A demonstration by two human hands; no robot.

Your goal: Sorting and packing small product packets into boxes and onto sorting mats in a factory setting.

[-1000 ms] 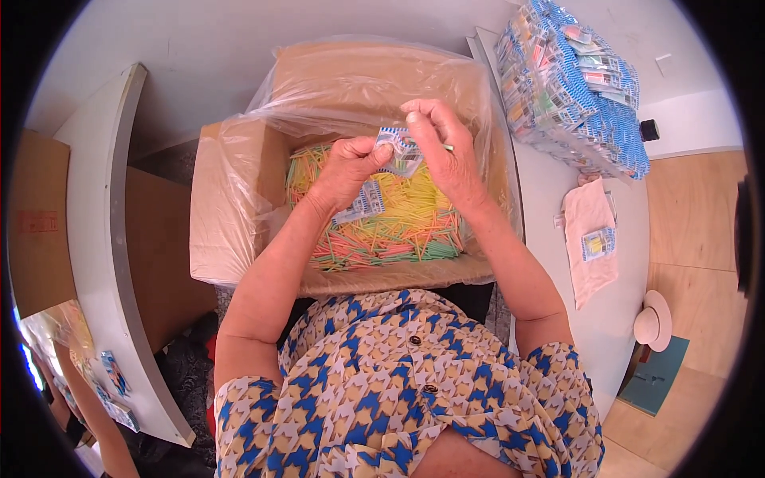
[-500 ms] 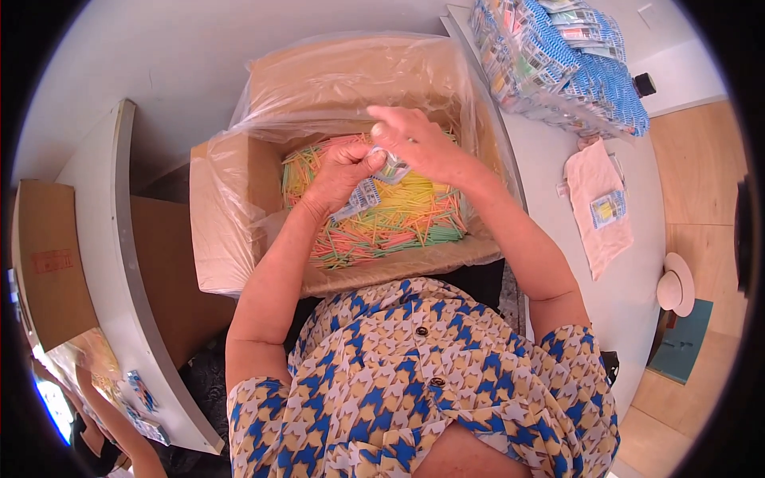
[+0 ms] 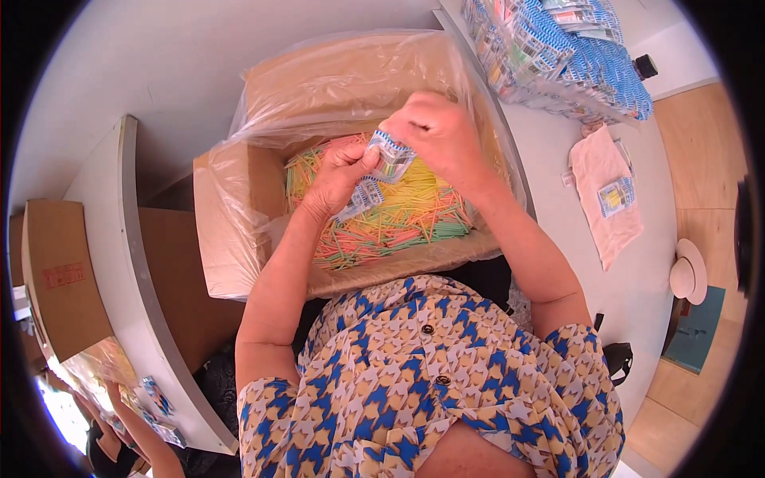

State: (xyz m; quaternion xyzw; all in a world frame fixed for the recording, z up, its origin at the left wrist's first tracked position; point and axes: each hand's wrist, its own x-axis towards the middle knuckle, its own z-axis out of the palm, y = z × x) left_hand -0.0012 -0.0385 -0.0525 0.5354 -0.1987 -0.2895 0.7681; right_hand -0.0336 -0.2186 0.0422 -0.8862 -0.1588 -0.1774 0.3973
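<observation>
A small clear packet [image 3: 392, 159] with a blue-and-white patterned top is held upright over the open carton [image 3: 231, 187]. My left hand [image 3: 339, 179] pinches its left edge between thumb and fingers. At the packet's upper right, my right hand [image 3: 446, 143] is closed, its fingertips on the top edge. A second blue-and-white packet [image 3: 362, 197] shows below my left fingers; whether they hold it too, I cannot tell. Beneath both hands lies a heap of thin pink, yellow and green sticks [image 3: 398, 227] in the carton, which is lined with clear plastic.
To the right stands a white table [image 3: 558, 215] bearing a pink cloth [image 3: 603, 171] with a packet on it. A big clear bag [image 3: 550, 68] of similar packets sits behind. On the left are a white panel edge [image 3: 139, 263], a brown carton [image 3: 64, 275] and another person's arm [image 3: 139, 430].
My right hand's fingers have gone from stretched out to closed at the packet's top edge. The packet is now turned more upright and shows more fully. The whole view has shifted slightly.
</observation>
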